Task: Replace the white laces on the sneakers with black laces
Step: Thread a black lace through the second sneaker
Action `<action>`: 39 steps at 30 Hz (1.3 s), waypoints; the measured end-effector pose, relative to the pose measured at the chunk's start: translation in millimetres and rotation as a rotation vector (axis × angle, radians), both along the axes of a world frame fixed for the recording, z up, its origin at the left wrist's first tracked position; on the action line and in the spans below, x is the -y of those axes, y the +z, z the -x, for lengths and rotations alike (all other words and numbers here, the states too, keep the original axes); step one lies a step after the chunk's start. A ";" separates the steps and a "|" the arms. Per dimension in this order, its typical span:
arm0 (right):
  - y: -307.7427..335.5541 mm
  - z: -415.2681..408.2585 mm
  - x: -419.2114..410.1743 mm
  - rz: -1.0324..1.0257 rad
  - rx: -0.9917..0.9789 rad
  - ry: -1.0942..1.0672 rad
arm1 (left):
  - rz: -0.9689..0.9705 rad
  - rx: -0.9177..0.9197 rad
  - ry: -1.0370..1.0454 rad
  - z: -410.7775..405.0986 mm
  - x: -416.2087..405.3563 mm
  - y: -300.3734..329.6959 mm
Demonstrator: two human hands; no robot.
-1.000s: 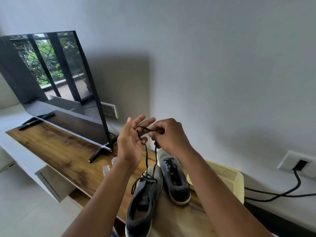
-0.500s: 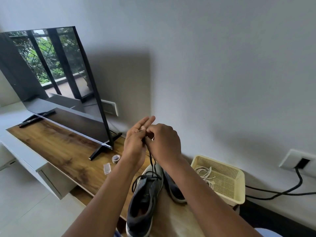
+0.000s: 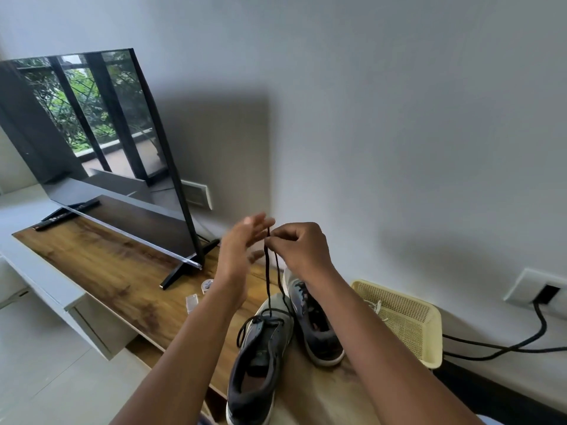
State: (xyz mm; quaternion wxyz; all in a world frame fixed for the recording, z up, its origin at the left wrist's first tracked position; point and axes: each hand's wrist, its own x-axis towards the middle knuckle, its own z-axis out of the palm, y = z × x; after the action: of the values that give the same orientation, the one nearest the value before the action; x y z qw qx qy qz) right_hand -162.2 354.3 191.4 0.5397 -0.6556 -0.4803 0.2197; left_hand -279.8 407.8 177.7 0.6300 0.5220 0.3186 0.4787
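Right hand [image 3: 302, 250] raised above the sneakers, fingertips pinching two strands of black lace [image 3: 267, 271] that hang down to the near sneaker [image 3: 260, 351]. Left hand [image 3: 237, 256] held beside the strands, fingers straight and motion-blurred, gripping nothing. Far sneaker [image 3: 313, 326] stands just beside the near one, black lace at its eyelets. Both rest on the wooden tabletop [image 3: 101, 271]. White laces [image 3: 372, 306] lie in the cream basket [image 3: 408, 320] to the right. Television [image 3: 101, 142] stands at left. No brand marks or writing legible on any item.
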 end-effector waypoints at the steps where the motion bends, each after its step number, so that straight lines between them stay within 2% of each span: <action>1: 0.7 -4.2 -0.6 -0.001 -0.017 -0.005 | -0.031 -0.064 0.054 1.5 -2.2 -2.1; 7: 4.2 -15.2 -1.2 0.031 0.042 0.027 | -0.053 -0.091 -0.004 7.3 -6.2 -7.8; 14: 6.4 -19.7 -2.6 0.073 0.103 0.056 | -0.053 0.020 -0.104 11.1 -7.6 -6.2; 21: 2.2 -18.2 -4.5 0.053 0.061 0.054 | 0.098 0.117 -0.081 8.8 -6.5 -6.0; 28: 4.2 -16.4 -4.0 0.036 0.122 0.028 | 0.167 0.199 -0.079 7.9 -5.3 -4.1; 33: 5.5 -14.8 -3.6 0.041 0.134 -0.008 | 0.175 0.190 -0.087 7.1 -5.5 -4.0; 39: 6.6 -12.4 -0.8 0.070 0.269 -0.036 | 0.198 0.154 -0.104 4.1 -6.5 -4.7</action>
State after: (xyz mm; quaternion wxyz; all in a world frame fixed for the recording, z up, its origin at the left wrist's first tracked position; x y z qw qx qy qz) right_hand -149.8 355.0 197.9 0.4510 -0.7061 -0.5285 0.1371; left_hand -283.9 414.3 173.1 0.7251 0.4346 0.2876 0.4502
